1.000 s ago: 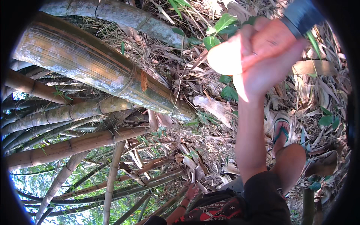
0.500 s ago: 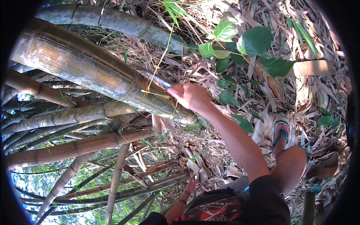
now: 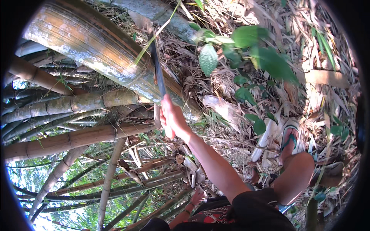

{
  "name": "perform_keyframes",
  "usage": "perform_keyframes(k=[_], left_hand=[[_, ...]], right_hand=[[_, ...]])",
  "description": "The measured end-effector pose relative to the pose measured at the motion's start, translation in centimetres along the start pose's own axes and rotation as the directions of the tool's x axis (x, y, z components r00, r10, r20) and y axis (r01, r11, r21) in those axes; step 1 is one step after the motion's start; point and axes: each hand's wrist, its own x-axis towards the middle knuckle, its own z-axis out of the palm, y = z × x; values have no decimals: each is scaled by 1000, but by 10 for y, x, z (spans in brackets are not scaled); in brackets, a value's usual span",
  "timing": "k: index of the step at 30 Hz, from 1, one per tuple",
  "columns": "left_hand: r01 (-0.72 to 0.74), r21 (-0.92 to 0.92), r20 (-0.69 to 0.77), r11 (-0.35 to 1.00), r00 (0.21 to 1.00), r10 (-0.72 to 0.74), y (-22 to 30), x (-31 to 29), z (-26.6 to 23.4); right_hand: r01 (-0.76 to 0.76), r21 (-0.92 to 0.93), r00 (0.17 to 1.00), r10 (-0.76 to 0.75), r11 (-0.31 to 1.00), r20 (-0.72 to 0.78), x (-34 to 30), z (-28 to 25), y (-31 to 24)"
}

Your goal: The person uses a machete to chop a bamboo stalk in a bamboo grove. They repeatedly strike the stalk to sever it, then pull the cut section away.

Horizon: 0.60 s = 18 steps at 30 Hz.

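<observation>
My right hand (image 3: 172,117) is closed round the handle of a machete. The dark machete blade (image 3: 158,69) points up and away from me, across the thick brown bamboo stem (image 3: 88,44). That stem is streaked with pale patches and slopes from the upper left down to the ground; the blade lies over its lower part, near a node. Whether the edge touches the stem cannot be made out. My left hand (image 3: 198,195) hangs low beside my body, with fingers loosely extended and nothing seen in it.
Several thinner bamboo stems (image 3: 58,144) criss-cross at the left. A leafy green plant (image 3: 246,50) grows right of the blade. Dry bamboo leaves (image 3: 231,148) cover the ground. My sandalled foot (image 3: 289,138) stands at the right. Another pale stem (image 3: 173,25) lies beyond.
My right hand has moved left and nearer to me, and the machete has swung from lying along the stem to crossing it. The view has shifted slightly; the leaves are blurred with motion.
</observation>
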Motion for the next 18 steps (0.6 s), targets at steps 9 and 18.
perform_keyframes(k=[9, 18], left_hand=[[-257, -18, 98, 966, 961, 257, 17, 23, -17], [-171, -205, 190, 964, 959, 210, -97, 2, -53]], right_hand=[[-333, -458, 934, 355, 824, -40, -21, -42, -60], [674, 42, 726, -672, 738, 148, -94, -11, -237]])
